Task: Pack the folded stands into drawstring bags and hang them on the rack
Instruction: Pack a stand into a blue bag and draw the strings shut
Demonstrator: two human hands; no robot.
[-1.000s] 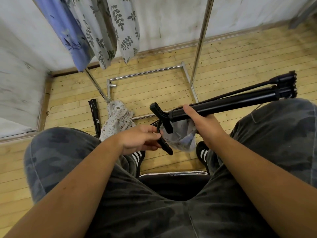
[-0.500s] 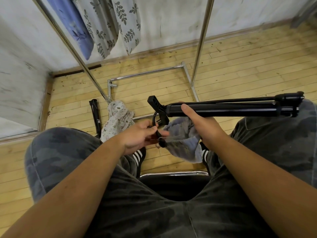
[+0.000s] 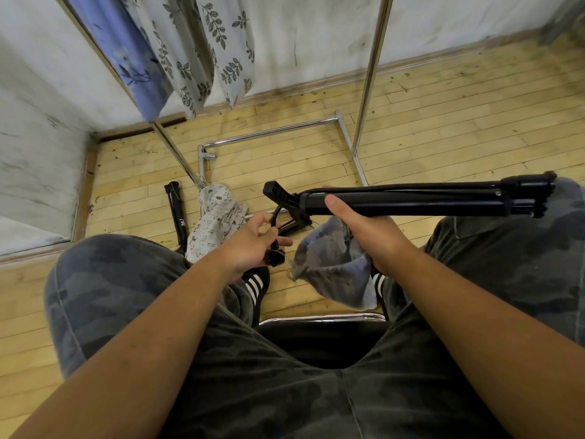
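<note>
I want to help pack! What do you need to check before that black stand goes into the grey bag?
1. Firm grip: right hand grips the stand by its tube. Ok.
2. Stand folded: legs lie flat along the tube. Ok.
3. Loose end: left hand holds a black piece hanging below the stand's head, not tucked in. Not ok.
4. Bag mouth open: grey bag hangs crumpled under the right hand. Cannot tell.
5. Room on the rack: bags hang there; top rail out of view. Cannot tell.
</note>
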